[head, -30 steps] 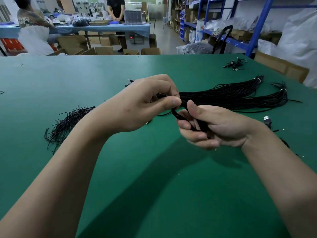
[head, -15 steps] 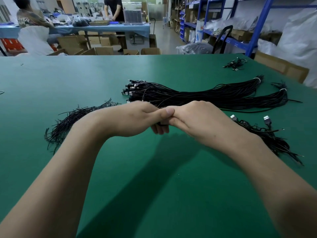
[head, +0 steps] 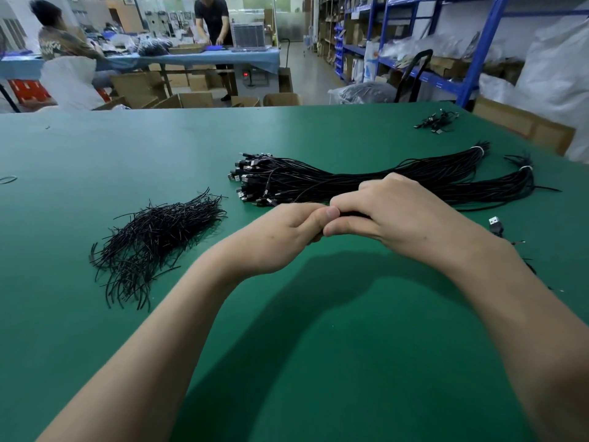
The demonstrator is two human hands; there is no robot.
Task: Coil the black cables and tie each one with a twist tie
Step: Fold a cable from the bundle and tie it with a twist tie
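Observation:
My left hand and my right hand meet over the middle of the green table, knuckles up, fingers curled. Between them they grip a coiled black cable; only a dark sliver of it shows under my right fingers. My left thumb tip presses against my right forefinger. Behind the hands lies a long bundle of black cables with USB plugs at its left end. A loose heap of black twist ties lies to the left.
A loose USB plug and cable ends lie by my right wrist. A small cluster of cables sits at the far right of the table. Two people work at a blue table behind; blue shelving stands right.
One second ago the hands were raised with the coil visible in my right hand. They have dropped toward the table and closed together over the coil, hiding it.

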